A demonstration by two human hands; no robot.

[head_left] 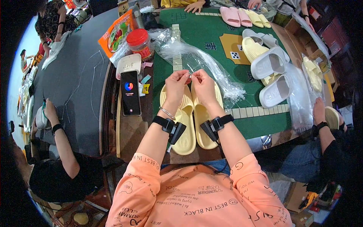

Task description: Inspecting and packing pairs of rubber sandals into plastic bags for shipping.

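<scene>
Near the middle of the frame the left hand and the right hand meet fingertip to fingertip, each grip pinched shut on a thin clear plastic tie held just above the pair of pale yellow foam slippers, which lie side by side on the green felt counter directly beneath the wrists. Judging from this, the fiddly part is keeping the strand taut between both pinches and working close over the slippers, so the fine end does not slip from the fingers; its exact ends are too thin to make out. Just right of the hands lies a loose bundle of clear plastic ties, spilling from a crumpled transparent bag. In the upper left of centre stands a round jar with a red lid, beside a flat orange snack packet with a pictured front. A black smartphone with a lit screen lies left of the slippers. At upper right sit white foam slippers, and at the right edge a clear bag holds yellow slippers.
</scene>
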